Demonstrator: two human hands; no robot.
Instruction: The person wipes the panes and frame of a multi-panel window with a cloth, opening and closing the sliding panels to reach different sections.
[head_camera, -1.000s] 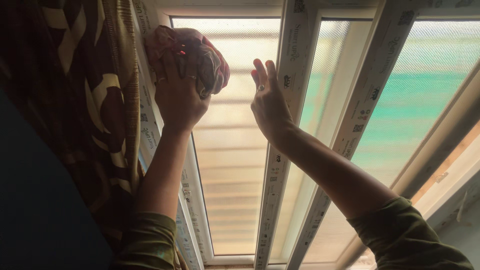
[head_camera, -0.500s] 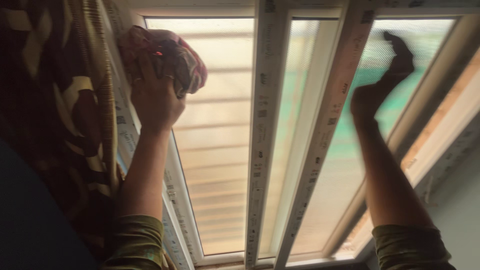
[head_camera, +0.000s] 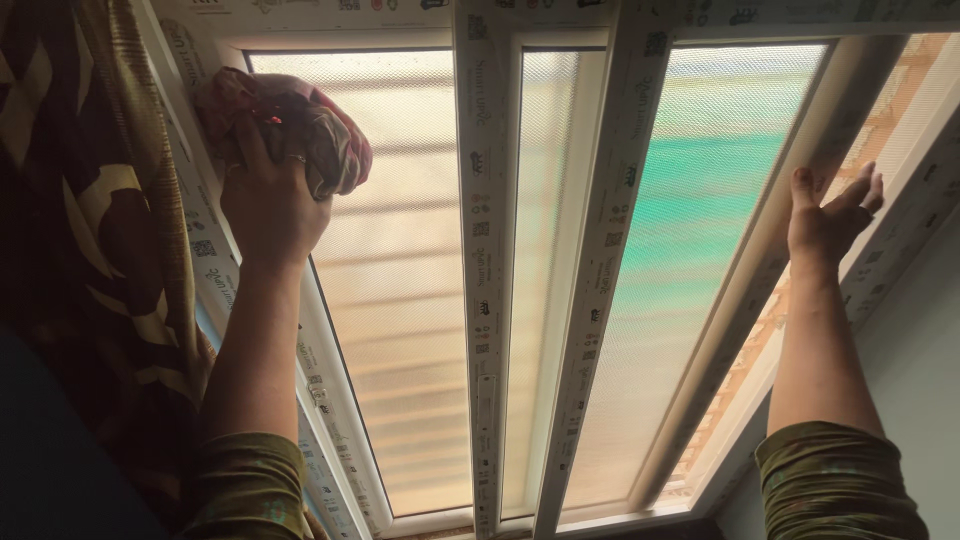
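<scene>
My left hand (head_camera: 268, 205) presses a crumpled pink and red cloth (head_camera: 290, 125) against the upper left corner of a frosted glass pane (head_camera: 400, 300), beside the white window frame (head_camera: 480, 300). My right hand (head_camera: 830, 220) reaches far right and rests with fingers apart on the edge of the right sash (head_camera: 770, 250), which carries a mesh screen (head_camera: 680, 250). It holds nothing. Both arms wear olive green sleeves.
A dark brown curtain with cream shapes (head_camera: 90, 250) hangs at the left, close to my left arm. White frame bars run across the window. A brick wall (head_camera: 900, 110) shows past the right sash, and a pale wall (head_camera: 920, 350) lies further right.
My right hand left the middle frame bar and swung right to the edge of the right sash. My left hand stayed on the cloth at the pane's upper left corner.
</scene>
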